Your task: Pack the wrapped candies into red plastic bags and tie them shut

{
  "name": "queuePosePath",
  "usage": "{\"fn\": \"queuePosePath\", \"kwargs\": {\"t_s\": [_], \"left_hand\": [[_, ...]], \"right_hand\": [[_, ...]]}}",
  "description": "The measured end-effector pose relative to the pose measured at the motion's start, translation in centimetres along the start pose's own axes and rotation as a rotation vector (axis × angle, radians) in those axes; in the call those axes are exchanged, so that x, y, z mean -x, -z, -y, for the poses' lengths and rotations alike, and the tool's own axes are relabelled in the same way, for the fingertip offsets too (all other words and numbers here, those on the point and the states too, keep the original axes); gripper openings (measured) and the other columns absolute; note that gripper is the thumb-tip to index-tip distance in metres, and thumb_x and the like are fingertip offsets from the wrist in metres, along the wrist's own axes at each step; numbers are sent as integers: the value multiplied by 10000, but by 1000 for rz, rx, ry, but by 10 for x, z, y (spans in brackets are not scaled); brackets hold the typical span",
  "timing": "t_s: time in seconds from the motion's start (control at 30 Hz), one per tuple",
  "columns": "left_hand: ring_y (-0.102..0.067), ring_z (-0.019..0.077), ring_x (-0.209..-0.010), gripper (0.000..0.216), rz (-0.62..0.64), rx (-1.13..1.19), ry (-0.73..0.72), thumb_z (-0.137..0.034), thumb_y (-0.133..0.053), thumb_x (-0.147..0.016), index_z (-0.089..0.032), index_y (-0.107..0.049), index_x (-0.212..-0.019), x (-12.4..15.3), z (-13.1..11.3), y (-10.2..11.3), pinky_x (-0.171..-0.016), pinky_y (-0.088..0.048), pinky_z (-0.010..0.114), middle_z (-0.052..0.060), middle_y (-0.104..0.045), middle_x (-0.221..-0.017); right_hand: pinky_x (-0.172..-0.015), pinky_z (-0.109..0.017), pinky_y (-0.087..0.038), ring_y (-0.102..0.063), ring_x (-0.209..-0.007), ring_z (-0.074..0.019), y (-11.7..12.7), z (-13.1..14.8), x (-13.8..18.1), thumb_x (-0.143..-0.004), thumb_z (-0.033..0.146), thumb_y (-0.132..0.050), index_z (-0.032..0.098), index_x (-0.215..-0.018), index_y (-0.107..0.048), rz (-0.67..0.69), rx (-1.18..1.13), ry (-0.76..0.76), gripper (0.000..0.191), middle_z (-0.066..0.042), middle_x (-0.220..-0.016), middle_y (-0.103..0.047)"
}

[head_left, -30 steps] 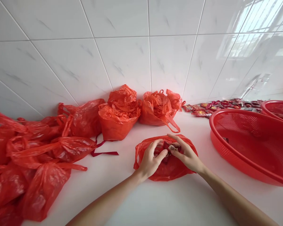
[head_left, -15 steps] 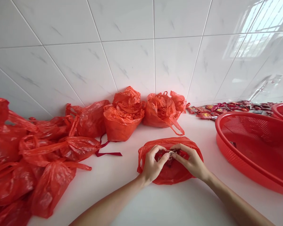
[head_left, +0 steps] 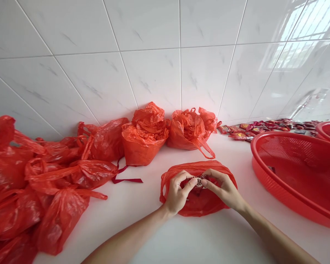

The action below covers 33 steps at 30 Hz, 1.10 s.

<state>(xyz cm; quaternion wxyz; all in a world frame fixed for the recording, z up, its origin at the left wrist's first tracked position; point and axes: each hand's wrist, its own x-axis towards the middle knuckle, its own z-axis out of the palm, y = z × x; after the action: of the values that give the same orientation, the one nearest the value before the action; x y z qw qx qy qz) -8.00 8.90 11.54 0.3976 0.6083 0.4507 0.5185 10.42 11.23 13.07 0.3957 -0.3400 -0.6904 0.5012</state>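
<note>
A red plastic bag [head_left: 200, 209] lies with its mouth spread on the white counter in front of me. Over its opening, my left hand [head_left: 178, 192] and my right hand [head_left: 222, 187] pinch a small printed sweet packet [head_left: 199, 182] between thumbs and fingers. Its pale round emblem with dark characters shows between the thumb tips; the fingers cover much of the rest. Below the packet, dark red wrapped pieces are partly visible inside the bag.
Filled, tied red bags [head_left: 63, 216] crowd the left. Against the tiled wall stand a bag stuffed with folded bags [head_left: 145, 146] and another bag [head_left: 188, 134]. A dark red ribbon [head_left: 129, 180] lies between. Rightward are a red basket [head_left: 294, 194] and scattered small packets [head_left: 240, 135].
The packet has tilted between my fingers, so its top lettering shows less and its round emblem more. Both hands stay over the bag, still pinching.
</note>
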Motion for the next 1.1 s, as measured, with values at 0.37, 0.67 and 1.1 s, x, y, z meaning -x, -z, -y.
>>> {"fn": "queuePosePath", "kwargs": {"t_s": [0.37,0.67,1.1], "left_hand": [[-679,183,-760,165,89,138,151,-369,-629,-870,-217,-692,-877,3,-6,-1,-672,-571,286,26,-723,-828],[-658,188,-776,184,0,28,147,-324,-562,-886,-212,-666,-785,0,-2,-1,-725,-542,297,17,-705,-786],[-647,180,-786,172,-70,-145,164,-328,-546,-864,-222,-637,-764,-14,5,9,-747,-514,286,-8,-700,-791]], "right_hand": [[-700,-281,-559,-691,-750,-171,0,-1,-1,-927,406,-651,190,-829,-664,15,-77,-4,237,-26,-796,-722],[-783,-330,-556,-679,-875,-210,4,-4,0,-949,400,-593,220,-1019,-672,10,305,89,208,-56,-956,-732],[-941,-442,-562,-659,-1144,-293,10,-34,-2,-812,140,-570,217,-1327,-546,27,719,137,521,-124,-1250,-679]]}}
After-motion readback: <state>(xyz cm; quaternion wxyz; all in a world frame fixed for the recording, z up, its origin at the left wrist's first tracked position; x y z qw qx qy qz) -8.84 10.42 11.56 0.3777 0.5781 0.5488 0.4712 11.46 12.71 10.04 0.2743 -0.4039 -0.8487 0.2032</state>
